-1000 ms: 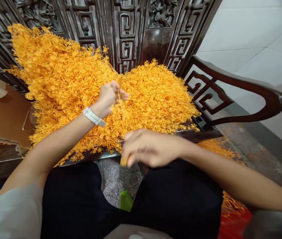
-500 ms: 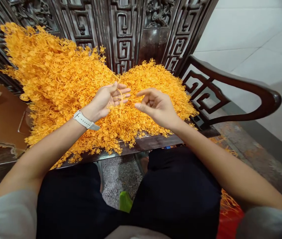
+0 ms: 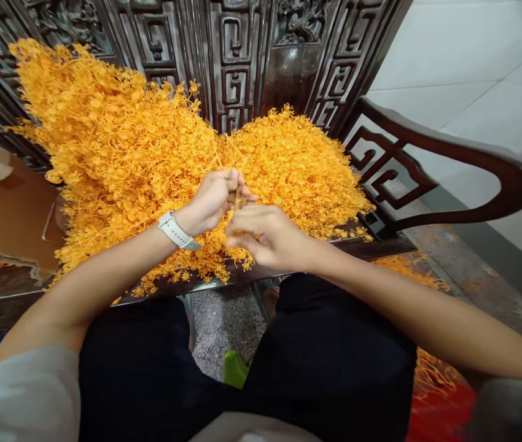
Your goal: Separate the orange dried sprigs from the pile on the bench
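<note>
A big heap of orange plastic sprigs point(image 3: 118, 141) covers the seat of a dark carved wooden chair point(image 3: 242, 55). My left hand point(image 3: 215, 197), with a white watch on its wrist, is closed on one thin orange sprig point(image 3: 239, 202) just above the heap's front. My right hand point(image 3: 263, 236) meets it from the right, fingers pinched on the same sprig. Both hands touch each other over the seat's front edge.
The chair's curved armrest point(image 3: 463, 159) runs along the right. A brown cardboard box point(image 3: 7, 215) stands at the left. More orange sprigs point(image 3: 431, 368) lie on something red by my right leg. A green object point(image 3: 233, 368) shows between my knees. White tiled floor point(image 3: 473, 80) lies beyond.
My right hand rose from below the seat edge, opened beside the left hand, then closed in on the sprig. My left hand curled shut and stayed over the heap.
</note>
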Available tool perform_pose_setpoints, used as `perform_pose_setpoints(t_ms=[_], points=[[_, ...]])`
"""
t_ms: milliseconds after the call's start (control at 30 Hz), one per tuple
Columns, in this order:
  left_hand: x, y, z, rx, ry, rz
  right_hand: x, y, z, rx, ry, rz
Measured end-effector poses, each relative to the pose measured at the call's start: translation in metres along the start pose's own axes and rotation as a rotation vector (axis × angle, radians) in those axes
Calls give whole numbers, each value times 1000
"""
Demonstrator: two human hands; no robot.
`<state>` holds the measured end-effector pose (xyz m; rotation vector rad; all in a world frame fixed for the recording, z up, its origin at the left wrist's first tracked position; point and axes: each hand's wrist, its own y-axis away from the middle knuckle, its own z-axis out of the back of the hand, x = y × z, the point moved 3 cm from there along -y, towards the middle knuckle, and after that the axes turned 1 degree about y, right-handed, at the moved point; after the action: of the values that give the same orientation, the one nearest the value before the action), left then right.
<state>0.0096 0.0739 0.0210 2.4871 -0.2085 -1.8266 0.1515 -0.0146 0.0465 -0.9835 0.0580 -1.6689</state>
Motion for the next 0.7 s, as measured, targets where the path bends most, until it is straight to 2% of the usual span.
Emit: perform_pose_setpoints(t_ms=[100, 133, 167, 200, 233, 333, 367, 400, 467, 533, 633, 700], points=[[-12, -17, 17, -91, -38, -85, 41, 4, -25, 475, -356, 182], [-16, -23, 22, -111, -49, -105, 49, 6, -28, 598, -427, 224], [-19, -27, 27, -119, -58, -117, 52, 5, -27, 630, -479, 214], [-21, -30, 31, -120, -60, -125, 48, 1, -20, 555, -534, 149], [-23, -31, 34, -119, -57, -130, 38, -3, -8, 381, -593, 38], [-27, -27, 34, -108, -29, -136, -14, -3, 39, -330, -705, -362], [-29, -23, 32, -101, -20, -138, -31, 0, 50, -505, -709, -460], [-31, -20, 29, -91, -13, -140, -46, 4, 56, -610, -704, -546], [-33, -13, 22, -63, 2, -140, -69, 10, 55, -622, -683, -675], [-33, -7, 13, -37, 15, -137, -82, 10, 40, -477, -664, -721], [-26, -1, 1, 3, 17, -113, -85, 3, 14, -247, -597, -638], [-21, -1, -3, 20, 9, -99, -83, -3, 6, -211, -558, -558]])
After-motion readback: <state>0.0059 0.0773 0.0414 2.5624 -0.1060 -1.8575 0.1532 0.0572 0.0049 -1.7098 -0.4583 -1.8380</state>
